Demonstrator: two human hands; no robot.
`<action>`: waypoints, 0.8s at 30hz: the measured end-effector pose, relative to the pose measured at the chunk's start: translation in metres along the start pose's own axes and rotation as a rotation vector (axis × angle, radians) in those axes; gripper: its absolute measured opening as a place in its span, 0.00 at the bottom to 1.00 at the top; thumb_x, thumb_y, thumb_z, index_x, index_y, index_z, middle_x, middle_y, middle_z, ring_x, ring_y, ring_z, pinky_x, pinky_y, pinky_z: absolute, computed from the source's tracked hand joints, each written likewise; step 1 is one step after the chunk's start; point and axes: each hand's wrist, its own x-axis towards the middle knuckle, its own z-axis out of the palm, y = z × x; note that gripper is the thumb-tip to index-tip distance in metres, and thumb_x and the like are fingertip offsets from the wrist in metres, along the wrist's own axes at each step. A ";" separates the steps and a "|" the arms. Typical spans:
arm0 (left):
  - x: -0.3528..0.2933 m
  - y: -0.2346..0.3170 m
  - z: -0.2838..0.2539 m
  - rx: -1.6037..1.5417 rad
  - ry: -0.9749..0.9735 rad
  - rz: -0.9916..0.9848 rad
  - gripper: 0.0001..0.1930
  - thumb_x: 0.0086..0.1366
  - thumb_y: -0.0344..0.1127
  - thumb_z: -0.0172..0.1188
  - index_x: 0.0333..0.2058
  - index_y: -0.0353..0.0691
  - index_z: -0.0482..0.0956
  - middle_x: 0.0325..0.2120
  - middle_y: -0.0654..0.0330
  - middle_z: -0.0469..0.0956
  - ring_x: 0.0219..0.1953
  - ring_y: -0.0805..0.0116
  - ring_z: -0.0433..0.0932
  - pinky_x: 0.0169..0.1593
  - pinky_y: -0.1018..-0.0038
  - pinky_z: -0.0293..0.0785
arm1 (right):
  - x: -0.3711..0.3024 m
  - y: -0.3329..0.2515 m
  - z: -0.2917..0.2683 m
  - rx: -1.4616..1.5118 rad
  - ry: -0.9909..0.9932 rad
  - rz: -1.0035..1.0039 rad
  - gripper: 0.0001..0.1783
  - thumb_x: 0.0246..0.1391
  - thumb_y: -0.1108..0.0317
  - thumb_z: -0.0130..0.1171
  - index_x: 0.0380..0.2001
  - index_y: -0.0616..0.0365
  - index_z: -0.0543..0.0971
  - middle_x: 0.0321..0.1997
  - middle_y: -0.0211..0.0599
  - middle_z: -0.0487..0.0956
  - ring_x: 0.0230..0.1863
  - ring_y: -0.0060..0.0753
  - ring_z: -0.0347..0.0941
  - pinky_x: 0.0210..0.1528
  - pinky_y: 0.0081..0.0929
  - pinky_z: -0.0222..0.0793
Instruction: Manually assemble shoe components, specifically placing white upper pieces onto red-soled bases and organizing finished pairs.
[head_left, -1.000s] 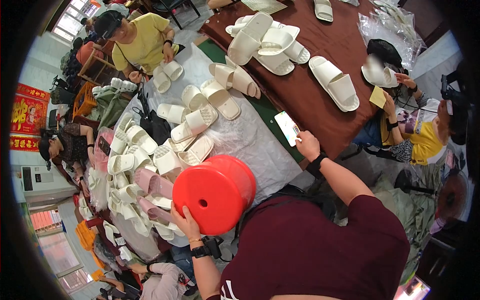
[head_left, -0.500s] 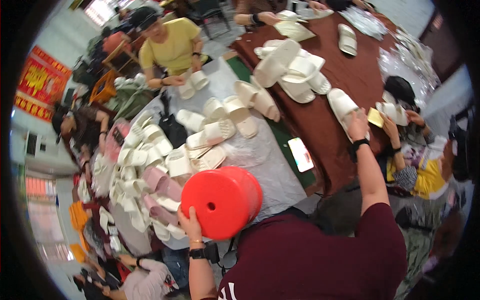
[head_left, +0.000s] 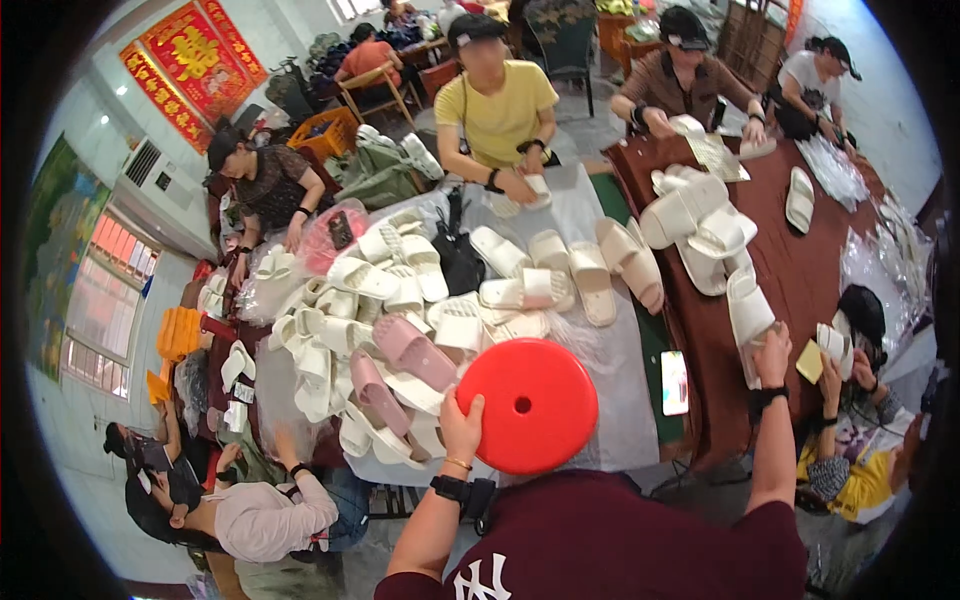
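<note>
In the head view, our left hand [head_left: 461,422] is clamped on the rim of the red stool [head_left: 540,375], thumb over the seat. The stool is at the near side of the white desk [head_left: 625,425], just in front of our body; whether it rests or hangs, we cannot tell. We judge it to be plastic: light for its bulk, stiff, smooth enough to slide in a loose grasp. Its rim or centre hole should give the best hold.

Our right hand [head_left: 772,358] is on a white slipper [head_left: 748,308] at the near left of the brown desk [head_left: 708,425]. Its fingers bend over the near right part of the slipper; their tips are hidden, so we cannot tell whether they grip. The slipper looks like soft foam, light and not fragile, likely to bend if pinched at one end; the strap or thick sole edge should serve best.

Left of the right hand, a phone [head_left: 675,382] lies on the green strip [head_left: 668,432]. Left of the stool we see two pink slippers [head_left: 415,350] on a white pile [head_left: 355,335].
</note>
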 end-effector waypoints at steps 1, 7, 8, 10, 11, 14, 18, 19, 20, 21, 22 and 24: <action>0.003 -0.001 -0.004 0.001 0.032 0.000 0.29 0.59 0.48 0.60 0.48 0.26 0.69 0.42 0.39 0.74 0.45 0.43 0.72 0.51 0.58 0.67 | -0.002 -0.031 -0.020 0.076 -0.100 -0.004 0.21 0.33 0.81 0.63 0.37 0.65 0.72 0.66 0.54 0.57 0.60 0.62 0.59 0.59 0.44 0.62; 0.012 0.015 -0.016 -0.013 -0.052 0.136 0.28 0.62 0.48 0.57 0.51 0.28 0.68 0.48 0.39 0.71 0.52 0.44 0.68 0.56 0.58 0.64 | -0.016 -0.162 -0.113 0.351 -0.124 -0.394 0.13 0.33 0.76 0.62 0.27 0.63 0.72 0.63 0.54 0.62 0.61 0.60 0.58 0.61 0.43 0.60; 0.015 0.024 -0.021 -0.075 -0.079 0.137 0.29 0.64 0.47 0.56 0.54 0.29 0.66 0.49 0.42 0.71 0.53 0.49 0.69 0.56 0.61 0.64 | -0.022 -0.194 -0.134 0.371 -0.122 -0.532 0.12 0.33 0.76 0.62 0.26 0.63 0.73 0.62 0.53 0.63 0.62 0.60 0.58 0.61 0.43 0.60; 0.020 0.037 -0.026 -0.290 -0.147 0.109 0.29 0.64 0.46 0.56 0.55 0.29 0.64 0.48 0.45 0.72 0.53 0.52 0.69 0.56 0.64 0.64 | -0.034 -0.249 -0.155 0.390 -0.105 -0.768 0.11 0.33 0.76 0.61 0.26 0.62 0.74 0.62 0.51 0.64 0.62 0.58 0.59 0.62 0.44 0.59; 0.023 0.041 -0.030 -0.503 -0.217 0.080 0.29 0.65 0.45 0.55 0.57 0.30 0.63 0.47 0.47 0.72 0.52 0.56 0.69 0.56 0.67 0.64 | -0.040 -0.272 -0.159 0.389 -0.095 -0.867 0.10 0.34 0.76 0.60 0.27 0.61 0.75 0.63 0.50 0.64 0.62 0.58 0.59 0.62 0.45 0.59; 0.031 0.059 -0.050 -0.616 -0.367 0.097 0.28 0.65 0.42 0.55 0.59 0.32 0.61 0.49 0.50 0.72 0.53 0.63 0.70 0.56 0.71 0.64 | -0.071 -0.328 -0.162 0.318 -0.237 -1.084 0.09 0.38 0.72 0.61 0.28 0.57 0.76 0.62 0.41 0.65 0.62 0.54 0.61 0.60 0.44 0.62; 0.017 0.033 -0.053 -0.582 -0.622 -0.011 0.28 0.63 0.37 0.58 0.59 0.34 0.61 0.51 0.51 0.71 0.54 0.65 0.70 0.57 0.70 0.64 | -0.111 -0.364 -0.149 0.385 -0.386 -1.140 0.15 0.41 0.73 0.59 0.38 0.57 0.76 0.62 0.41 0.64 0.63 0.54 0.59 0.61 0.45 0.60; 0.015 0.027 -0.053 -0.482 -0.655 0.025 0.29 0.63 0.35 0.59 0.60 0.34 0.60 0.52 0.51 0.71 0.54 0.64 0.69 0.57 0.70 0.64 | -0.113 -0.367 -0.148 0.506 -0.409 -1.050 0.22 0.41 0.71 0.62 0.44 0.57 0.74 0.62 0.46 0.63 0.62 0.55 0.59 0.61 0.46 0.58; 0.010 0.022 -0.057 -0.586 -0.649 -0.037 0.31 0.60 0.30 0.61 0.60 0.34 0.59 0.52 0.51 0.70 0.55 0.65 0.69 0.56 0.71 0.66 | -0.116 -0.369 -0.146 0.625 -0.428 -0.957 0.29 0.40 0.68 0.64 0.50 0.58 0.71 0.63 0.50 0.61 0.62 0.57 0.59 0.62 0.47 0.57; 0.007 0.018 -0.061 -0.590 -0.660 -0.039 0.31 0.60 0.30 0.61 0.60 0.34 0.59 0.52 0.51 0.70 0.55 0.65 0.69 0.56 0.71 0.66 | -0.121 -0.370 -0.145 0.618 -0.431 -0.948 0.29 0.40 0.68 0.64 0.50 0.58 0.71 0.63 0.50 0.61 0.62 0.57 0.59 0.62 0.47 0.57; 0.005 0.020 -0.069 -0.796 -0.650 -0.172 0.32 0.59 0.26 0.60 0.61 0.33 0.58 0.54 0.52 0.68 0.55 0.65 0.68 0.57 0.71 0.66 | -0.125 -0.371 -0.145 0.644 -0.328 -0.765 0.35 0.39 0.65 0.66 0.54 0.59 0.67 0.63 0.54 0.60 0.63 0.58 0.57 0.63 0.47 0.56; 0.000 0.012 -0.067 -1.047 -0.646 -0.299 0.32 0.59 0.21 0.58 0.61 0.33 0.57 0.55 0.54 0.66 0.54 0.67 0.69 0.56 0.71 0.69 | -0.133 -0.367 -0.129 0.583 -0.209 -0.479 0.48 0.37 0.61 0.70 0.61 0.65 0.58 0.60 0.61 0.62 0.62 0.59 0.58 0.63 0.46 0.55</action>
